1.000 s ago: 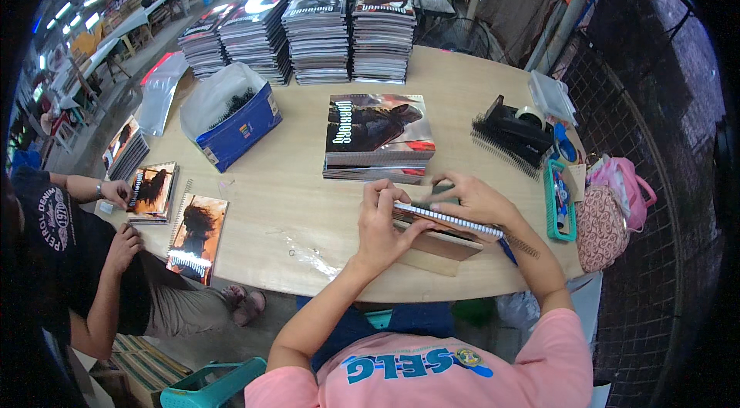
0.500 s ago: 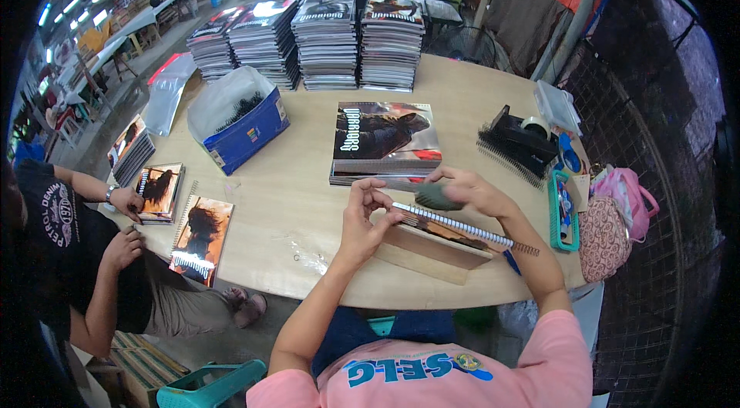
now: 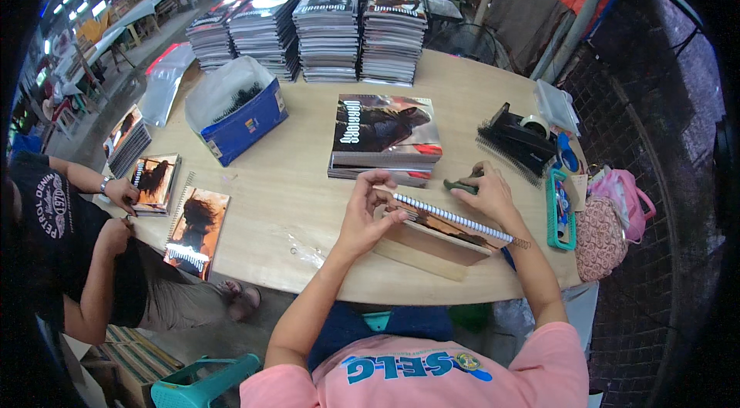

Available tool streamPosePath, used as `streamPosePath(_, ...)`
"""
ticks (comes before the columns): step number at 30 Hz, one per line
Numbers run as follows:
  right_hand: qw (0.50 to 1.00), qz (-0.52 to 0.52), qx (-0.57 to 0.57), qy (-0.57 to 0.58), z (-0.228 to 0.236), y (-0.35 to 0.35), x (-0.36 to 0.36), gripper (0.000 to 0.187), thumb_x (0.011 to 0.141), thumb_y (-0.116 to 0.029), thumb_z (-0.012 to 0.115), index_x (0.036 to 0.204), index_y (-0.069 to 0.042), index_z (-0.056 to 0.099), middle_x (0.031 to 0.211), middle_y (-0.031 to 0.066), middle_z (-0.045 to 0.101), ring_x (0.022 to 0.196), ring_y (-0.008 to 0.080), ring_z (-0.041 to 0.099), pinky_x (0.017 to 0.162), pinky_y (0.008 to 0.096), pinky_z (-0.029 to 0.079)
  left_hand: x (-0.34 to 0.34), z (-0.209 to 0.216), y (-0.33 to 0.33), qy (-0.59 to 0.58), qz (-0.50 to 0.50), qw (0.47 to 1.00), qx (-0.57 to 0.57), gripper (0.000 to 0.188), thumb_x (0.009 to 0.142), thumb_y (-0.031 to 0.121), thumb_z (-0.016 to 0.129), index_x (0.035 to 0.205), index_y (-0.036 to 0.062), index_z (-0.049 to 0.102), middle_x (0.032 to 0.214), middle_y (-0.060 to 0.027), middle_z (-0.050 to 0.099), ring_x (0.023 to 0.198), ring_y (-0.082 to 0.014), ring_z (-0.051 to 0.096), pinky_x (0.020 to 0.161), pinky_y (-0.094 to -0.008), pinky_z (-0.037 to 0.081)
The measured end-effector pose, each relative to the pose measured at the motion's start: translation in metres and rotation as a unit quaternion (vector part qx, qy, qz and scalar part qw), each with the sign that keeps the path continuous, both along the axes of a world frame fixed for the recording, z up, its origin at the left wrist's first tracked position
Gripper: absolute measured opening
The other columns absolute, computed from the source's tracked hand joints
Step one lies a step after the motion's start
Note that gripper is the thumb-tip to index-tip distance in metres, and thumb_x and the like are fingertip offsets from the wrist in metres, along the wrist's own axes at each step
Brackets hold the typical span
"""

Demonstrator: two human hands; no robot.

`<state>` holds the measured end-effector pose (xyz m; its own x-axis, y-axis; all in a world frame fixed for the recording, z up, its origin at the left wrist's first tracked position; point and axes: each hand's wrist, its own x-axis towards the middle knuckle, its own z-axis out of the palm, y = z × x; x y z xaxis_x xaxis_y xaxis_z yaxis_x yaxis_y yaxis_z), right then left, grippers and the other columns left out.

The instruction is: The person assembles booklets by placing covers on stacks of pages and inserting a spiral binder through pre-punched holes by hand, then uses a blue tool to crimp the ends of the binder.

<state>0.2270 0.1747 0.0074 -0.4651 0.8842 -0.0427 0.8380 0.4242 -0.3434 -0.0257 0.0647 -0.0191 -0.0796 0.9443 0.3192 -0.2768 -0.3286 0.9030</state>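
Observation:
A spiral notebook (image 3: 455, 232) stands on its long edge at the front of the table, its coil binding (image 3: 455, 217) uppermost. Loose dark coil (image 3: 522, 243) sticks out past the binding's right end. My left hand (image 3: 368, 217) is closed round the notebook's left end, fingertips beside the top of the coil. Just beyond the binding, my right hand (image 3: 490, 190) grips dark green-handled pliers (image 3: 461, 183); their jaws are hard to make out. Beneath the notebook lies a flat tan strip (image 3: 424, 259). A pile of larger spiral notebooks (image 3: 385, 130) sits straight ahead.
Tall notebook stacks (image 3: 327, 38) line the far edge. A blue box of coils (image 3: 245, 123) stands left of centre. At right are a black tape dispenser (image 3: 524, 142) and a teal basket (image 3: 560, 211). A co-worker's hand (image 3: 122, 196) rests on small notebooks at the left.
My right hand has moved right with the pliers, away from the coil's left end. My left hand keeps hold of the notebook, nearly unmoved.

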Motion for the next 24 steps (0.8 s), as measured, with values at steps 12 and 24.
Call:
streamPosePath(12,0.936,-0.262,0.21,0.108,-0.1,-0.109,0.137,0.042,0.082,-0.019,0.066,0.119,-0.002,0.056,0.107,0.018,0.057,0.099,0.0354,0.055,0.088,0.0452,0.042,0.015,-0.001,0.0,-0.076,-0.026,0.995,-0.065,0.013,0.082,0.003,0.069,0.094,0.0009,0.063,0.097,-0.004,0.061,0.091,-0.0114,0.057,0.081,-0.026,0.047)
streamPosePath(24,0.766,0.377,0.509,-0.105,0.14,-0.062,-0.071,0.024,0.075,-0.022,0.063,0.096,-0.011,0.065,0.095,0.002,0.06,0.099,0.0174,0.057,0.108,0.0533,0.028,0.015,-0.019,0.01,-0.034,-0.007,0.999,-0.019,0.016,0.083,0.013,0.072,0.081,0.0035,0.06,0.08,0.0018,0.057,0.075,-0.0061,0.049,0.068,-0.0216,0.04)
